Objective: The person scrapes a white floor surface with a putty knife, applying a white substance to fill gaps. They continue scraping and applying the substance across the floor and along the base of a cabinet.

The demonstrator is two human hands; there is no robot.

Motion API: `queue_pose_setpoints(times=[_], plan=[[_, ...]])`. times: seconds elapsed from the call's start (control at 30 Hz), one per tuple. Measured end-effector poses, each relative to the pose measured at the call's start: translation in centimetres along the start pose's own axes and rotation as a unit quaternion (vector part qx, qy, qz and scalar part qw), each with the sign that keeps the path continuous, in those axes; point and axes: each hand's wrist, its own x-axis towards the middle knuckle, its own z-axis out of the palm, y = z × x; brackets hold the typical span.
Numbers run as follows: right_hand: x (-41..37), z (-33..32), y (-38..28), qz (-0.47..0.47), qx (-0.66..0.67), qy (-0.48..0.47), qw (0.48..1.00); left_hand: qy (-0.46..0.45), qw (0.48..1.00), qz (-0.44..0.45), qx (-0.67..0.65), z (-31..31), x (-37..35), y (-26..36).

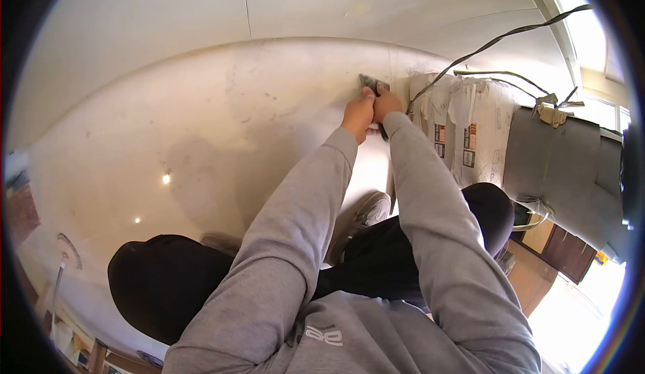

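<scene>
Both of my hands are close together at the upper middle, against a pale, smudged panel [282, 85]. My left hand [359, 113] is closed, its fingers wrapped round the handle side of a flat dark scraper [371, 80]. Beside and touching it, my right hand [385, 103] is also closed on the scraper. The blade lies at the panel surface just beyond my fingers. A dark end of the tool shows below my right hand. My palms and most fingers are hidden.
Wrapped white packages [470, 129] stand just right of my hands, with a grey bundle [554, 162] beyond. Twisted dark cables [497, 39] hang above them. My knees are bent, a shoe [374, 209] between them. A long-handled tool [59, 283] is at the far left.
</scene>
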Motion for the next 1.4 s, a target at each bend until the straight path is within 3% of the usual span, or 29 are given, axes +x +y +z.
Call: queue_pose_setpoints(times=[0.1, 0.17, 0.23, 0.3, 0.33, 0.4, 0.47, 0.53, 0.67, 0.77, 0.83, 0.97, 1.1, 1.17, 1.23, 1.33, 1.37, 1.4], plan=[[0.3, 0.6, 1.4, -0.053, -0.096, 0.074, 0.991, 0.030, 0.999, -0.011, 0.018, 0.4, -0.7, -0.5], [-0.2, -3.3, -2.1, 0.042, 0.074, -0.050, 0.995, -0.017, 0.999, 0.020, -0.043, 0.7, -0.2, -0.5], [-0.3, -3.2, -1.9, 0.064, 0.084, -0.079, 0.991, -0.017, 0.999, 0.012, -0.024, 0.9, -0.1, -0.1], [3.1, 1.0, 2.5, -0.109, -0.093, 0.071, 0.987, -0.016, 1.000, 0.006, -0.004, 0.3, -0.1, 0.4], [1.8, -0.4, 0.8, -0.110, -0.095, 0.069, 0.987, -0.017, 1.000, -0.002, -0.019, -0.2, -0.1, 0.2], [-0.6, -3.3, -2.1, 0.017, 0.040, -0.056, 0.997, -0.020, 0.999, -0.016, -0.032, 0.2, -0.7, -0.3], [1.2, -3.9, -1.9, 0.001, 0.023, -0.057, 0.998, -0.039, 0.996, 0.061, -0.057, 1.5, -1.2, 0.2], [1.9, -3.0, -1.3, -0.034, -0.038, -0.030, 0.998, -0.040, 0.998, 0.045, -0.036, 0.8, -0.3, 0.1], [1.2, -2.6, -0.6, -0.008, -0.024, -0.053, 0.998, -0.058, 0.997, 0.009, -0.050, 0.2, -0.5, -0.4], [3.8, -2.6, -0.3, -0.011, 0.026, -0.073, 0.997, -0.053, 0.992, 0.068, -0.092, 2.1, -1.0, 0.1], [2.5, -2.3, 0.0, -0.038, -0.068, -0.033, 0.996, -0.023, 0.995, 0.053, -0.076, 1.5, -1.2, -1.3], [1.8, -1.7, 0.6, -0.028, -0.061, -0.022, 0.998, 0.002, 0.994, 0.050, -0.098, 1.7, -1.2, -2.3], [0.3, -4.4, -2.3, 0.045, 0.063, -0.135, 0.988, -0.024, 0.995, 0.072, -0.063, 1.7, 0.0, -1.6], [1.5, -1.8, 0.1, -0.042, -0.073, -0.027, 0.996, 0.022, 0.996, 0.062, -0.052, 1.9, -0.6, -2.2], [1.8, -2.0, 0.0, -0.054, -0.082, -0.006, 0.995, 0.014, 0.993, 0.059, -0.106, 1.8, -0.9, -2.5], [0.9, -5.5, -2.8, 0.040, 0.080, -0.161, 0.983, -0.018, 0.993, 0.070, -0.088, 2.3, -0.7, -1.3], [0.9, -4.4, -2.2, 0.034, 0.080, -0.162, 0.983, -0.023, 0.994, 0.068, -0.077, 2.3, -0.8, -0.9], [1.6, -2.6, -0.7, -0.008, 0.003, -0.096, 0.995, 0.011, 0.995, 0.065, -0.072, 2.2, -1.0, -1.7]])
